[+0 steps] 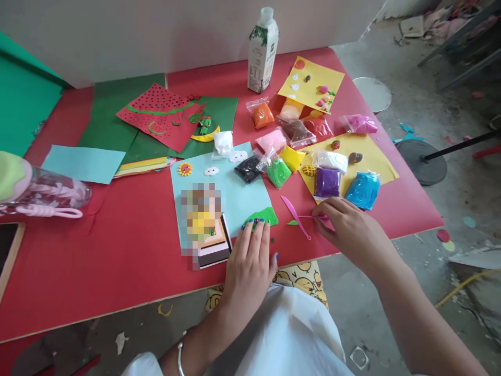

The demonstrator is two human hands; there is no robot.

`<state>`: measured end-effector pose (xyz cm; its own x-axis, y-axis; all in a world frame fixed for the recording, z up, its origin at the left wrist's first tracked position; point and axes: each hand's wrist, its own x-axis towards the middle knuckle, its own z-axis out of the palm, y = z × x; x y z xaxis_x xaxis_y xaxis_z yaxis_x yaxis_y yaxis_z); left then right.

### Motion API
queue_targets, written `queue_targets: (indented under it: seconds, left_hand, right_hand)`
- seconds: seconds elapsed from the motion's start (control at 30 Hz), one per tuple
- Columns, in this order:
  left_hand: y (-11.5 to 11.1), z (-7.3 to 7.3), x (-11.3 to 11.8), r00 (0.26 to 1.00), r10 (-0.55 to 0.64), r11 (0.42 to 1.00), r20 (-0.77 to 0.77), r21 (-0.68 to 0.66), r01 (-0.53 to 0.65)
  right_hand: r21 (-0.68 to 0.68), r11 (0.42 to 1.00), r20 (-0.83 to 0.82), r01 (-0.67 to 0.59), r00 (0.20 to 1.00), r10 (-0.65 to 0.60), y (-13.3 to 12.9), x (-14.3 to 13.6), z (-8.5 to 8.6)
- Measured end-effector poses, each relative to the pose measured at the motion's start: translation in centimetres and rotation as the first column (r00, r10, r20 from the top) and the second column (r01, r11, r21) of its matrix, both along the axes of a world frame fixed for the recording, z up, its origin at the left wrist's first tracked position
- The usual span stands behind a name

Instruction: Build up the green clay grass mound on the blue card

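My left hand (pixel 252 256) lies with fingers stretched out, its blue-nailed fingertips on a green clay piece (pixel 269 214) at the lower right corner of a light blue sheet (pixel 235 193). A sun (pixel 185 168) and white clouds (pixel 212 171) are on that sheet, with a partly blurred picture card (pixel 215 248) at its lower left. To the right, my right hand (pixel 344 222) pinches a thin pink clay tool (pixel 304 216) low over the table. A pink plastic clay knife (pixel 294 214) lies beside it, near a small green leaf-shaped piece (pixel 292 223).
Several clay bags, including a purple one (pixel 327 183) and a blue one (pixel 363 190), lie beyond my hands. A carton bottle (pixel 263 52) stands at the back of the red table (pixel 136 250). On the left are a watermelon picture (pixel 156 112) and a clear cup (pixel 58 188).
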<state>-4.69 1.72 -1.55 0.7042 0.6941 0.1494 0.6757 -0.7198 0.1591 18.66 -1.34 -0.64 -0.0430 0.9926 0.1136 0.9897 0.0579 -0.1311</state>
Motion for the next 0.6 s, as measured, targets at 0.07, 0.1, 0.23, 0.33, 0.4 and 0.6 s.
queue_targets:
  seconds: [0.07,0.1,0.23,0.33,0.4,0.6]
  left_hand:
    - [-0.3,-0.2,0.0,1.000,-0.002,1.000,-0.010,0.001,0.002]
    - [-0.5,-0.3,0.1,1.000,-0.003,1.000,-0.015,0.002,0.003]
    - [-1.1,-1.0,0.2,1.000,0.009,1.000,-0.018,0.009,-0.009]
    - [-1.5,-1.6,0.2,1.000,0.019,1.000,-0.015,0.023,-0.018]
    - [-1.7,-2.0,0.2,1.000,0.021,0.999,-0.009,0.043,-0.021]
    - [-2.0,-2.8,0.3,0.999,0.044,0.991,0.012,0.122,-0.046]
  right_hand:
    - [-0.022,0.999,0.073,-0.029,0.997,0.031,0.1,0.0,-0.1]
    - [-0.039,0.998,0.107,-0.041,0.993,0.045,0.2,0.0,-0.2]
    - [-0.121,0.990,0.137,-0.069,0.987,0.085,0.4,0.0,-0.5]
    - [-0.117,0.990,0.078,-0.084,0.993,0.093,0.4,0.1,-0.1]
    - [-0.051,0.996,-0.039,-0.074,0.997,0.072,0.4,0.0,0.7]
    - [0.161,0.962,-0.714,0.219,0.699,-0.040,1.9,-2.6,1.9]
